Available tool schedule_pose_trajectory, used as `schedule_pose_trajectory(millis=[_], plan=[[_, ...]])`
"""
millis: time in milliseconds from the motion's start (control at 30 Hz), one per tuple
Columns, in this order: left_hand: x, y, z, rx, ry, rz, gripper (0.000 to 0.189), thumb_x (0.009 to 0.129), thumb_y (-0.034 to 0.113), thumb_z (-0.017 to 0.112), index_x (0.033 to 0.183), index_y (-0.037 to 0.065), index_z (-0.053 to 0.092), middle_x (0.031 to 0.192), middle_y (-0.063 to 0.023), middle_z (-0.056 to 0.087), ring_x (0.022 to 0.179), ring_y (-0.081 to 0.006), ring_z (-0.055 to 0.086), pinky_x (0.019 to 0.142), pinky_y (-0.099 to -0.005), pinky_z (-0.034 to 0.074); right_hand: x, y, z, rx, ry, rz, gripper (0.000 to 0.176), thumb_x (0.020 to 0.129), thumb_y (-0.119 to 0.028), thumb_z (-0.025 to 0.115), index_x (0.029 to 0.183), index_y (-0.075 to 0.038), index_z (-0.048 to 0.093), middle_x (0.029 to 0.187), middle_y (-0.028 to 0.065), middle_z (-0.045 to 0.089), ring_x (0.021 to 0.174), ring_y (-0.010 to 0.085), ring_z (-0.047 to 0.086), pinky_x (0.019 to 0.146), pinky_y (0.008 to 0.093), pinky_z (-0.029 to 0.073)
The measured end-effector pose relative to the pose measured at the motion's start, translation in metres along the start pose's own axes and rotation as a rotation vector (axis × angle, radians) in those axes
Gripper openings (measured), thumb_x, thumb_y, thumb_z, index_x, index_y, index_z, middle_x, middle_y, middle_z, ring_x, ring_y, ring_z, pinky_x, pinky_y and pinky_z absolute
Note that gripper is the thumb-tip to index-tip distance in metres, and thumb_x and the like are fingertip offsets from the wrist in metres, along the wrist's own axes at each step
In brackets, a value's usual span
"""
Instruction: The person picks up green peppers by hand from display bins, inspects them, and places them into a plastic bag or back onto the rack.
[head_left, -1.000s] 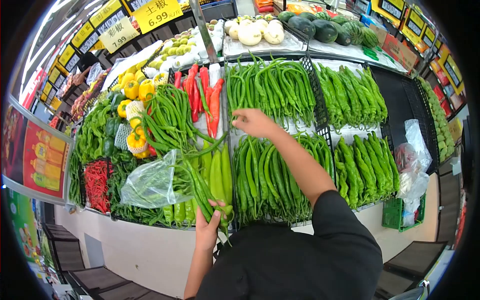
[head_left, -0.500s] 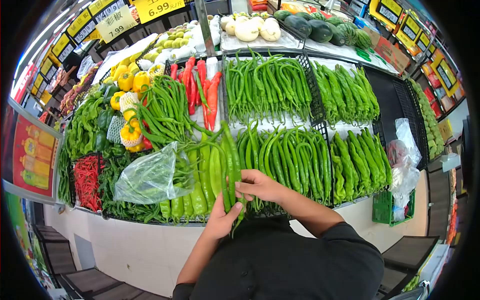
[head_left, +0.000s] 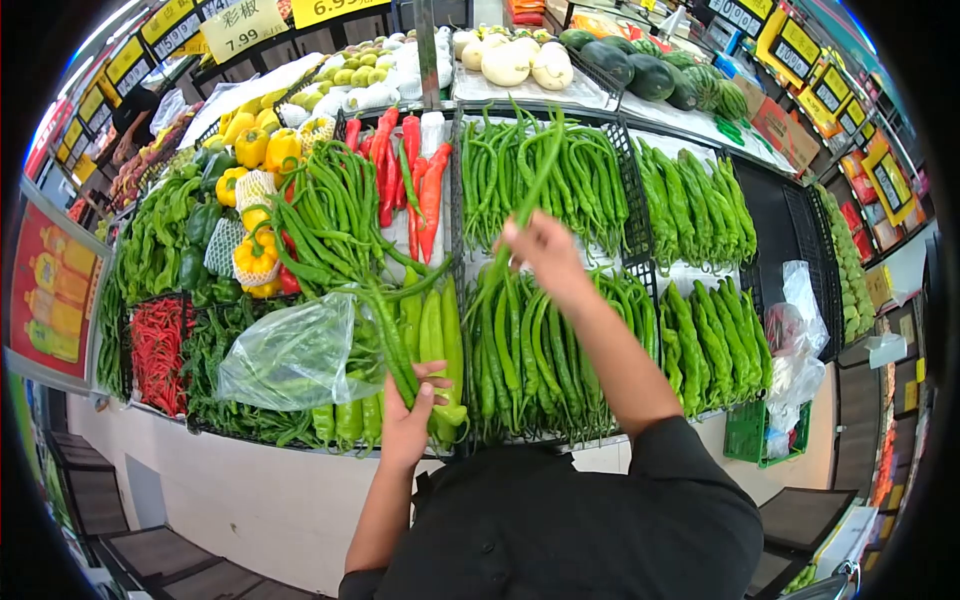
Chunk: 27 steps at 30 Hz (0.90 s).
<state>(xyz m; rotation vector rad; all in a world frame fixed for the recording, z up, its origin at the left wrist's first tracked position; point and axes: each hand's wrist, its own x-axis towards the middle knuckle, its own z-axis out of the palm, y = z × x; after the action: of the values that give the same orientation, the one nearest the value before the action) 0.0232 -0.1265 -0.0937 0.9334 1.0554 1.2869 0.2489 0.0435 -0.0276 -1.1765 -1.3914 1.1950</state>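
My right hand [head_left: 550,262] reaches over the middle of the display, closed on one end of a long green chili pepper [head_left: 543,170] that is slightly blurred. Beneath it lie rows of long green chilies [head_left: 560,350] in black crates. Lower left, my left hand [head_left: 405,425] is closed around the lower end of another long green chili [head_left: 392,345]. A clear plastic bag [head_left: 290,355] sits just left of that hand, over green peppers. Paler, broader green peppers [head_left: 453,335] stand right beside the left hand. Above the bag is a loose heap of long green chilies [head_left: 335,205].
Red chilies [head_left: 430,200] and yellow bell peppers [head_left: 257,255] lie at the left. Melons [head_left: 505,62] and watermelons [head_left: 650,78] fill the back. A black crate [head_left: 780,215] and a green basket [head_left: 745,430] with plastic bags are at the right.
My right hand has moved up and away from the left, carrying a chili over the upper crate. My left hand has shifted slightly left, still gripping a chili. The view has shifted a little.
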Motion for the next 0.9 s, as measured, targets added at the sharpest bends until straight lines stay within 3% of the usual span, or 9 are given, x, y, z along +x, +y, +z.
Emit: schedule_pose_trajectory(millis=[133, 333, 367, 467, 500, 600, 633, 900], plan=[[0.001, -0.004, -0.014, 0.022, 0.028, -0.009, 0.022, 0.099, 0.008, 0.05, 0.119, 0.006, 0.043, 0.115, -0.015, 0.062, 0.092, -0.0204, 0.062, 0.078, -0.0349, 0.051, 0.121, 0.041, -0.035, -0.066, 0.15, -0.027, 0.034, 0.09, -0.036, 0.071, 0.083, -0.005, 0.061, 0.071, 0.0039, 0.065, 0.053, 0.01, 0.052, 0.048, 0.0262, 0.045], [0.006, -0.006, -0.011, 0.011, 0.071, -0.043, 0.022, 0.098, 0.007, 0.053, 0.118, 0.005, 0.044, 0.107, -0.0135, 0.063, 0.087, -0.0195, 0.062, 0.075, -0.0333, 0.05, 0.225, 0.084, -0.032, -0.43, 0.115, 0.127, 0.045, 0.084, -0.043, 0.075, 0.077, 0.0, 0.064, 0.066, 0.0098, 0.066, 0.055, 0.0136, 0.064, 0.054, 0.0294, 0.052], [0.007, -0.007, -0.01, 0.016, 0.068, -0.051, 0.022, 0.098, 0.007, 0.053, 0.118, 0.005, 0.044, 0.107, -0.0135, 0.063, 0.087, -0.0195, 0.062, 0.075, -0.0332, 0.05, 0.232, 0.089, -0.031, -0.548, 0.034, 0.191, 0.043, 0.081, -0.04, 0.077, 0.085, 0.002, 0.069, 0.081, 0.0166, 0.071, 0.072, 0.0216, 0.072, 0.068, 0.0343, 0.056], [0.01, -0.01, -0.011, 0.014, 0.047, -0.066, 0.023, 0.098, 0.006, 0.052, 0.119, 0.005, 0.044, 0.106, -0.0136, 0.063, 0.087, -0.0194, 0.062, 0.075, -0.0331, 0.049, 0.249, 0.141, -0.019, -0.861, 0.018, 0.031, 0.046, 0.079, -0.034, 0.078, 0.104, 0.003, 0.069, 0.08, 0.0157, 0.072, 0.065, 0.0202, 0.071, 0.068, 0.0326, 0.057], [0.011, -0.01, -0.011, 0.012, 0.042, -0.07, 0.022, 0.098, 0.006, 0.052, 0.119, 0.005, 0.044, 0.106, -0.0136, 0.063, 0.087, -0.0193, 0.062, 0.075, -0.0331, 0.049, 0.245, 0.141, -0.014, -0.87, 0.016, 0.034, 0.048, 0.076, -0.029, 0.078, 0.11, 0.002, 0.068, 0.086, 0.0168, 0.073, 0.073, 0.0254, 0.072, 0.076, 0.0344, 0.057], [0.014, -0.011, -0.012, 0.019, 0.027, -0.084, 0.022, 0.098, 0.005, 0.052, 0.118, 0.005, 0.045, 0.105, -0.0135, 0.063, 0.087, -0.0191, 0.062, 0.075, -0.0328, 0.049, 0.234, 0.139, -0.008, -0.872, 0.074, -0.045, 0.048, 0.074, -0.029, 0.079, 0.111, -0.001, 0.068, 0.095, 0.0182, 0.072, 0.087, 0.0295, 0.071, 0.084, 0.0363, 0.055], [0.015, -0.011, -0.011, 0.023, 0.019, -0.089, 0.022, 0.098, 0.005, 0.052, 0.118, 0.005, 0.045, 0.105, -0.0134, 0.064, 0.087, -0.019, 0.062, 0.075, -0.0328, 0.049, 0.231, 0.138, -0.007, -0.899, 0.083, -0.068, 0.048, 0.073, -0.026, 0.077, 0.113, -0.003, 0.068, 0.102, 0.0194, 0.071, 0.098, 0.0321, 0.068, 0.089, 0.0382, 0.053], [0.02, -0.007, -0.005, 0.03, -0.037, -0.089, 0.02, 0.096, -0.001, 0.05, 0.115, 0.004, 0.044, 0.106, -0.0134, 0.064, 0.089, -0.0183, 0.062, 0.077, -0.0321, 0.049, 0.214, 0.132, 0.002, -0.863, 0.03, -0.035, 0.048, 0.074, -0.016, 0.071, 0.119, -0.001, 0.062, 0.099, 0.0179, 0.071, 0.095, 0.0321, 0.069, 0.086, 0.0396, 0.054]])
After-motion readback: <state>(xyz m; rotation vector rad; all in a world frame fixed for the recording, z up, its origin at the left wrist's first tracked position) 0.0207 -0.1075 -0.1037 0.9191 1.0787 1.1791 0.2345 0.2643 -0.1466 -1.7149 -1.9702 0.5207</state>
